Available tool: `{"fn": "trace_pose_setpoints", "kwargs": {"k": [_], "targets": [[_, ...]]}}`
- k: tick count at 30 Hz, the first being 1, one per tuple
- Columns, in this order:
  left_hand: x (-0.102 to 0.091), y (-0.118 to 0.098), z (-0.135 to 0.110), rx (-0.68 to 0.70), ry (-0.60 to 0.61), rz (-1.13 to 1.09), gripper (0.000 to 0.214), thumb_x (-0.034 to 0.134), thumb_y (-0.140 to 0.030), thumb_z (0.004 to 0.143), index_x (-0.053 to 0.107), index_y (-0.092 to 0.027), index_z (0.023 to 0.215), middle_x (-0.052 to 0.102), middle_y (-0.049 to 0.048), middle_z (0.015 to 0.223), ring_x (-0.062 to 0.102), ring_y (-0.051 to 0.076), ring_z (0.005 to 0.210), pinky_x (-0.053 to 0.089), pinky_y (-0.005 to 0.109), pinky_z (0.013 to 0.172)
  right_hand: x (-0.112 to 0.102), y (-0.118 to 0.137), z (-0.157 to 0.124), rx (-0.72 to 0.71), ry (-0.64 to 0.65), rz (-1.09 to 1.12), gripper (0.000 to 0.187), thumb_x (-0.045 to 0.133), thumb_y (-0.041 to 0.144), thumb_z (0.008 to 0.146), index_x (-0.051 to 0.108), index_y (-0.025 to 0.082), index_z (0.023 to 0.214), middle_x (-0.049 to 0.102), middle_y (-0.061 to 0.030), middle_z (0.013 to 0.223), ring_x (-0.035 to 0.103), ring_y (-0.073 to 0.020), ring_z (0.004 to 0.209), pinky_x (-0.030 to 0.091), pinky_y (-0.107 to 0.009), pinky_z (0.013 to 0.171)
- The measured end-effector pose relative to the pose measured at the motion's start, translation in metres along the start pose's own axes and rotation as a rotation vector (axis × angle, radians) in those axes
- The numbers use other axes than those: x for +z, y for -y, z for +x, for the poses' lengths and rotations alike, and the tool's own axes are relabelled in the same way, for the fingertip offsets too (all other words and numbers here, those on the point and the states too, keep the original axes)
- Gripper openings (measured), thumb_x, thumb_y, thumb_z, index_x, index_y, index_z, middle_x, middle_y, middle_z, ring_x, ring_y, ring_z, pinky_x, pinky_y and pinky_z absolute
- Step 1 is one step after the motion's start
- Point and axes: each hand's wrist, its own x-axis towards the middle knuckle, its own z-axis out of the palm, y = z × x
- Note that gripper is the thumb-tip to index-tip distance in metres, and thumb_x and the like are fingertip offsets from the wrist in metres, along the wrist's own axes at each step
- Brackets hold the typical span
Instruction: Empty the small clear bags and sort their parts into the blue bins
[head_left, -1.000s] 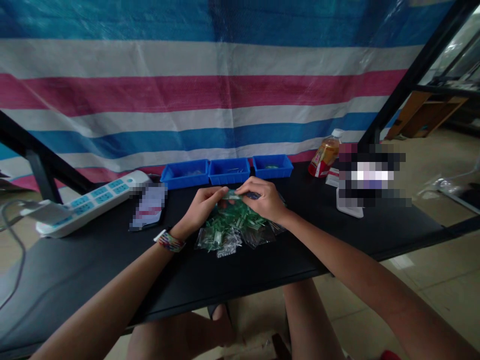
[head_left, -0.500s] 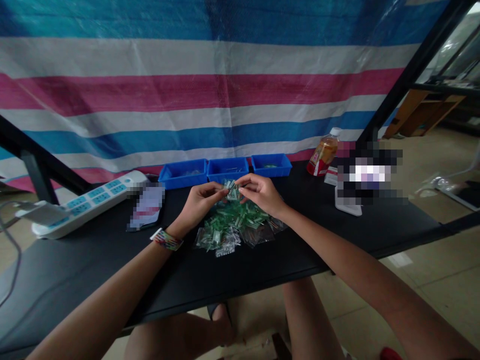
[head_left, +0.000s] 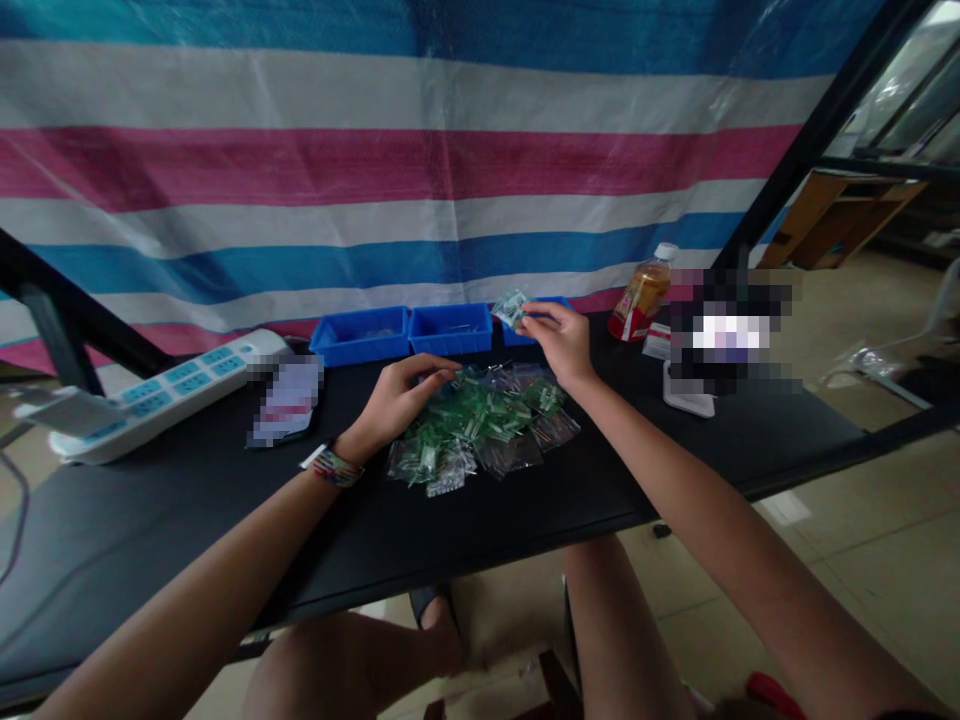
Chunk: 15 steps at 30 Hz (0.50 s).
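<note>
My right hand (head_left: 562, 342) pinches a small clear plastic bag of pale green pieces (head_left: 511, 308) between thumb and fingers. It holds the bag up in front of the right blue bin (head_left: 553, 303), partly covering that bin. My left hand (head_left: 401, 398), with a woven band at the wrist, hovers at the left edge of a heap of small bags (head_left: 480, 420). Its fingers are loosely bent and apart from the thumb, with nothing visible in them. Greenish pieces fill most bags in the heap; copper-coloured bits show in those at the right.
Two more blue bins, left (head_left: 360, 338) and middle (head_left: 450, 330), line the back, with small items inside. A white power strip (head_left: 172, 395) and a phone (head_left: 289, 400) lie at left. A drink bottle (head_left: 641, 295) stands at right, beside blurred items. A striped sheet (head_left: 450, 170) hangs behind.
The right hand has moved up and right from the heap to the right bin, carrying the bag. My left hand has parted from the bag and stays over the heap's left side.
</note>
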Motion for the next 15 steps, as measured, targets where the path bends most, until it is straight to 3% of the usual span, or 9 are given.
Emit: {"fn": "trace_pose_setpoints", "kwargs": {"k": [3,7,9,11,15], "targets": [[-0.001,0.003,0.000,0.069,0.001,0.162,0.037,0.061,-0.047,0.098,0.084,-0.021,0.114,0.082,0.0104,0.120,0.072,0.032,0.112,0.052,0.047,0.104,-0.015,-0.003,0.007,0.017,-0.001,-0.238,0.027,0.074,0.028,0.086,0.079,0.017,0.111,0.080,-0.0113,0.108,0.082,-0.0266,0.090,0.070,-0.047,0.091],[0.000,0.007,0.001,0.139,0.040,0.321,0.038,0.061,-0.043,0.098,0.082,-0.024,0.123,0.079,0.0099,0.130,0.069,0.033,0.122,0.046,0.052,0.113,-0.028,0.010,0.005,-0.045,0.013,-0.826,0.036,0.069,0.010,0.084,0.083,0.015,0.117,0.072,-0.0173,0.137,0.078,-0.0317,0.107,0.064,-0.049,0.100],[0.001,0.009,0.002,0.150,0.080,0.332,0.039,0.060,-0.044,0.099,0.081,-0.024,0.126,0.078,0.0100,0.135,0.068,0.034,0.126,0.046,0.053,0.114,-0.028,0.019,0.002,-0.087,0.003,-0.982,0.034,0.068,0.011,0.086,0.084,0.018,0.115,0.072,-0.0162,0.136,0.074,-0.0335,0.112,0.061,-0.048,0.101],[0.003,0.011,0.003,0.159,0.115,0.323,0.041,0.058,-0.046,0.101,0.080,-0.025,0.129,0.076,0.0099,0.139,0.067,0.034,0.131,0.044,0.053,0.117,-0.024,0.025,-0.002,-0.127,0.091,-0.979,0.026,0.068,0.014,0.090,0.085,0.020,0.109,0.075,-0.0128,0.123,0.074,-0.0301,0.104,0.059,-0.043,0.094],[0.004,0.014,0.003,0.168,0.143,0.274,0.041,0.058,-0.050,0.103,0.081,-0.026,0.127,0.078,0.0101,0.137,0.068,0.034,0.131,0.043,0.053,0.118,-0.007,0.018,-0.012,-0.228,0.448,-0.800,0.021,0.068,0.012,0.095,0.086,0.022,0.099,0.079,-0.0080,0.106,0.069,-0.0239,0.091,0.054,-0.038,0.088]]}}
